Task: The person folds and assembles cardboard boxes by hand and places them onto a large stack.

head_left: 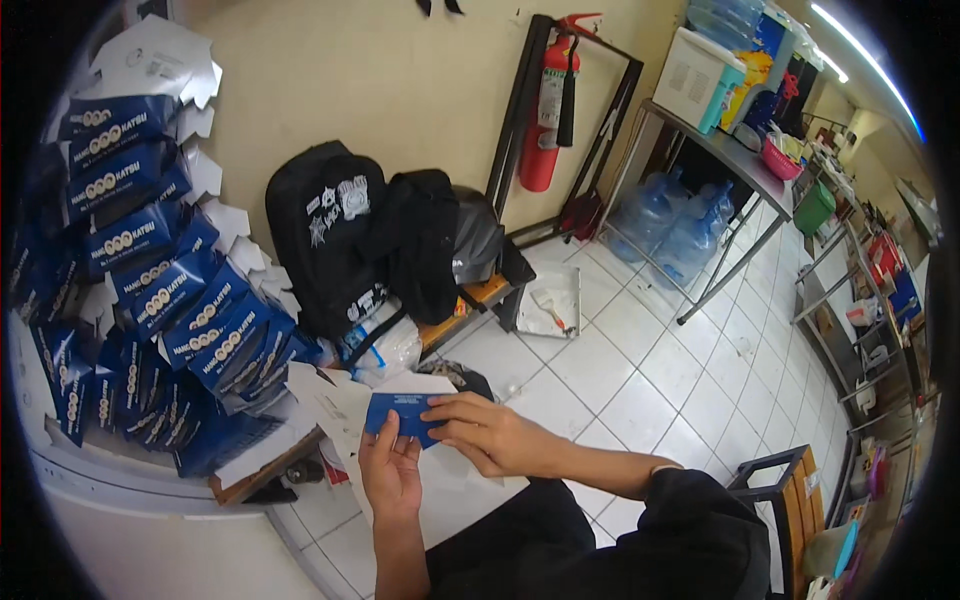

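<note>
Spanning both hands (391, 476) (500, 436): blue carton (396, 402)

Food-shop back room, stacked blue cartons (172, 290), metal table (748, 168), water jugs (692, 238)

L hand (392, 475) steadies a blue carton (397, 410) w/ white flaps, thumb up front; R hand (492, 433) grips its R side. Heap of blue boxes (170, 270) to person's L. Blk bkpk (320, 240) on bench (448, 330). Water jugs (645, 220) under worktop's (750, 165) L end, white-and-teal box (688, 78) atop.
</note>
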Demonstrator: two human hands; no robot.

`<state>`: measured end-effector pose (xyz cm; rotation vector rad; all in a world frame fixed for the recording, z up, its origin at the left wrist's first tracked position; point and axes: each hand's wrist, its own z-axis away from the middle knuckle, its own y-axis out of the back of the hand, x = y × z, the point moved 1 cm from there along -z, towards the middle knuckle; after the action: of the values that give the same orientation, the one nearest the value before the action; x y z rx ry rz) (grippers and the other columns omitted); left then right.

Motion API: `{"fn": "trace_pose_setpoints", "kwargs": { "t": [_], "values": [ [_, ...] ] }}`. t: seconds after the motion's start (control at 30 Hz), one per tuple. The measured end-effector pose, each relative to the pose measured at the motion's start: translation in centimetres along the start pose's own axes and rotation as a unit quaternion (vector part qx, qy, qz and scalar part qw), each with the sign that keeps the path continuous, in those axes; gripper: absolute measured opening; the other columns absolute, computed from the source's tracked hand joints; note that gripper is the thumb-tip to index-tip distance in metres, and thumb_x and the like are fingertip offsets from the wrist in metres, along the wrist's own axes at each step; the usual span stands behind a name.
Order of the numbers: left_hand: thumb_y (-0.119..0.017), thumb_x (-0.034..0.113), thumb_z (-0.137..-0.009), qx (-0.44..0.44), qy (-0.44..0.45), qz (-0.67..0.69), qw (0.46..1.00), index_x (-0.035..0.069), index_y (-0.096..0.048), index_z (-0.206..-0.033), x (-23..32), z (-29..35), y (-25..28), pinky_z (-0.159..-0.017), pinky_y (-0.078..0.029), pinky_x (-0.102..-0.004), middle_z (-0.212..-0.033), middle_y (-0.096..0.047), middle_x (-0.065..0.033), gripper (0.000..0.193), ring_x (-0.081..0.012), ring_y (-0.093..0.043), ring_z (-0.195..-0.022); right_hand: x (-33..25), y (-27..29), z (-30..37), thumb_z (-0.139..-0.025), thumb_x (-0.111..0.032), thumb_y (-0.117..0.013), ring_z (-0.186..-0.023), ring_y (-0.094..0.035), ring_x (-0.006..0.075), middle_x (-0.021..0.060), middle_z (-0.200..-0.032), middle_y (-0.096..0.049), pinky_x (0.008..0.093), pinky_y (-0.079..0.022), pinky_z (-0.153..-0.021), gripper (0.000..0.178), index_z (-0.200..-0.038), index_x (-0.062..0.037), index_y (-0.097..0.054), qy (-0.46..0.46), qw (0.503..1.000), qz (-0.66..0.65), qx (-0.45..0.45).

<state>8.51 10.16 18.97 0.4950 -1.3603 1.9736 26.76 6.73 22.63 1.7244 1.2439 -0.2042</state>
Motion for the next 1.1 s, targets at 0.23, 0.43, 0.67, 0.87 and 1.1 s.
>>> {"fn": "trace_pose_setpoints", "kwargs": {
  "t": [0.23, 0.43, 0.67, 0.87, 1.1],
  "values": [
    [-0.073, 0.012, -0.095, -0.032, 0.007, -0.005, 0.999, 0.003, -0.063, -0.115, 1.0, 0.2, -0.3, -0.090, -0.055, -0.0322, -0.109, -0.071, -0.0070, 0.024, -0.0175, -0.068, -0.102, -1.0, -0.3, -0.8, -0.088, -0.002, -0.071, -0.122, -0.059, 0.0354, 0.0159, -0.118, -0.064, 0.0438, -0.049, -0.103, 0.019, -0.106, 0.0005, -0.069, -0.003, 0.998, 0.011, 0.057],
    [-0.068, 0.009, -0.098, -0.060, 0.001, 0.009, 0.998, 0.004, -0.061, -0.121, 0.7, 0.1, -0.7, -0.082, -0.060, -0.0339, -0.109, -0.071, -0.0112, 0.025, -0.0212, -0.071, -0.097, -1.8, -0.2, -0.7, -0.086, -0.002, -0.076, -0.121, -0.060, 0.0348, 0.0121, -0.113, -0.068, 0.0441, -0.051, -0.101, 0.021, -0.106, -0.0017, -0.070, -0.018, 0.996, 0.024, 0.083],
    [-0.069, 0.008, -0.097, -0.089, 0.021, 0.011, 0.996, 0.003, -0.060, -0.120, 0.2, 0.6, -1.3, -0.083, -0.059, -0.0342, -0.108, -0.070, -0.0102, 0.024, -0.0209, -0.070, -0.099, -2.1, 0.1, -0.8, -0.083, -0.004, -0.079, -0.122, -0.061, 0.0345, 0.0093, -0.112, -0.070, 0.0441, -0.052, -0.101, 0.022, -0.105, -0.0034, -0.076, -0.043, 0.989, 0.064, 0.129],
    [-0.068, 0.006, -0.097, -0.086, 0.012, 0.034, 0.996, 0.002, -0.063, -0.115, 0.3, 0.1, 0.0, -0.083, -0.059, -0.0329, -0.109, -0.071, -0.0101, 0.020, -0.0202, -0.070, -0.100, -2.7, -2.1, 0.0, -0.082, -0.006, -0.079, -0.121, -0.060, 0.0343, 0.0119, -0.112, -0.070, 0.0439, -0.051, -0.102, 0.020, -0.102, -0.0018, -0.076, -0.009, 0.989, 0.042, 0.141],
    [-0.068, 0.006, -0.097, -0.096, 0.007, 0.015, 0.995, 0.003, -0.063, -0.114, 0.4, 1.2, -1.0, -0.082, -0.059, -0.0318, -0.107, -0.072, -0.0110, 0.019, -0.0187, -0.072, -0.094, -2.5, -2.5, -0.6, -0.080, -0.002, -0.081, -0.125, -0.061, 0.0344, 0.0087, -0.112, -0.072, 0.0420, -0.053, -0.102, 0.021, -0.101, -0.0034, -0.076, -0.095, 0.975, 0.012, 0.203]
  ]
}}
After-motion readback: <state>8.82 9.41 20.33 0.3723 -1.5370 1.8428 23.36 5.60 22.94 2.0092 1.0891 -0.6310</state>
